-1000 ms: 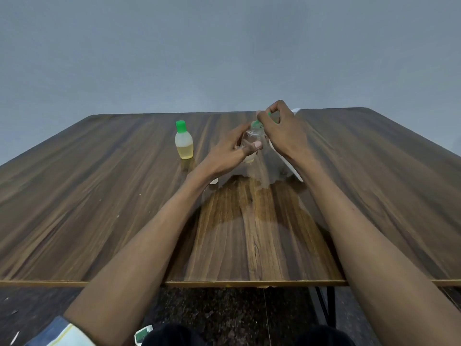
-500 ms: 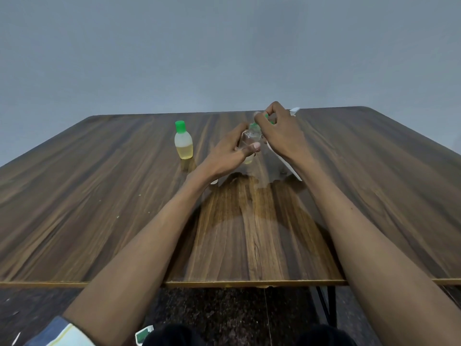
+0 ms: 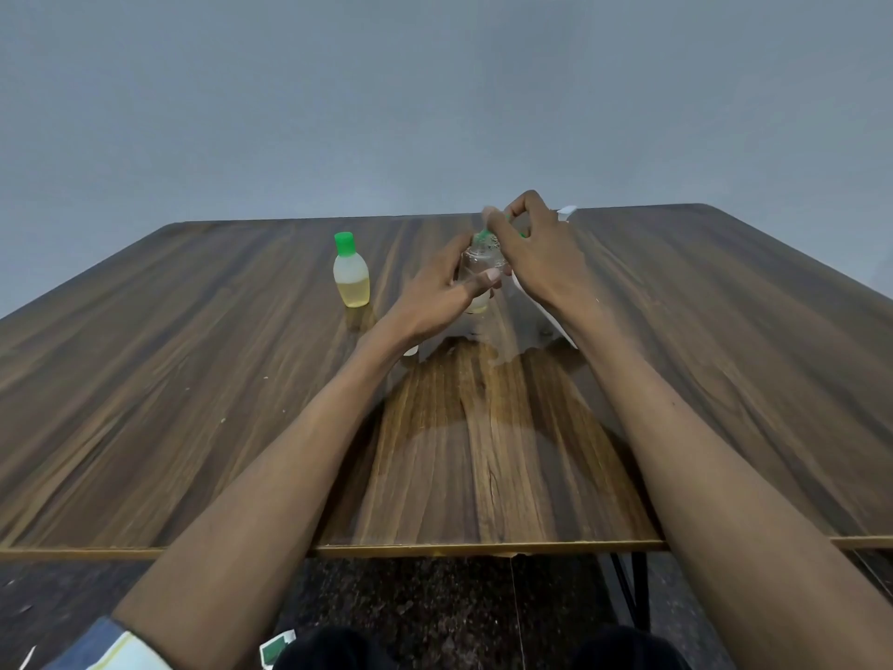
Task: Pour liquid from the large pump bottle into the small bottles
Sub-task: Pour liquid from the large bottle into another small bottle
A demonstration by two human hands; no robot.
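Head view: both my hands on one small bottle at mid-table

Head camera looks down the wooden table (image 3: 193,403); its near edge runs under my forearms, its far edge meets the grey wall, and bare wood spreads wide to the left and right of my hands; the rounded far right corner lies well apart from them.

Between my hands the small clear bottle (image 3: 479,263) stands roughly upright, long axis vertical, green cap (image 3: 483,236) on top, a little yellowish liquid at its base; whether its base touches the table I cannot tell.

My left hand (image 3: 435,302) curls round its body, thumb across the front; my right hand (image 3: 536,258) has its fingertips pinched on the cap, the other fingers arched above.

Well to the left a second small bottle (image 3: 351,278) stands upright on the wood, green cap up, partly filled with yellow liquid.

Behind my right hand and wrist a white object (image 3: 566,214) shows only in slivers.
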